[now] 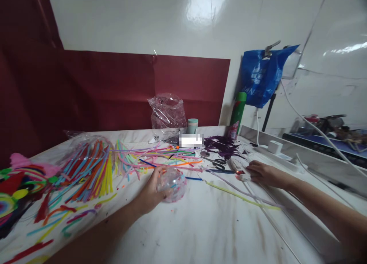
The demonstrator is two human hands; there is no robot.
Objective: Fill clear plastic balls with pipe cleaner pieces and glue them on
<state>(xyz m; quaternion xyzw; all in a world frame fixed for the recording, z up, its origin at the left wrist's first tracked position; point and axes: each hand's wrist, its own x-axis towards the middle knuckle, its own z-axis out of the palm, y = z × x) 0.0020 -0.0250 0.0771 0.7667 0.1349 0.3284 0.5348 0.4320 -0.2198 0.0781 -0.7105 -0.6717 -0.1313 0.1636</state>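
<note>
My left hand [150, 193] is closed around a clear plastic ball [172, 183] with small coloured specks, resting on the white marble table [206, 225]. My right hand [262, 173] reaches to the right side of the table, its fingers curled on a white tool with a red tip [239, 171], likely a glue gun. Black-handled scissors [219, 162] lie just left of that tool. A long yellow-green pipe cleaner [241, 197] stretches across the table between my hands.
Many coloured pipe cleaners [94, 168] spread over the left and middle. A crumpled clear bag [168, 113], a teal cup [192, 125], purple scraps [222, 144] and a green spray can [237, 115] stand at the back. A white power strip [275, 153] and cables run along the right.
</note>
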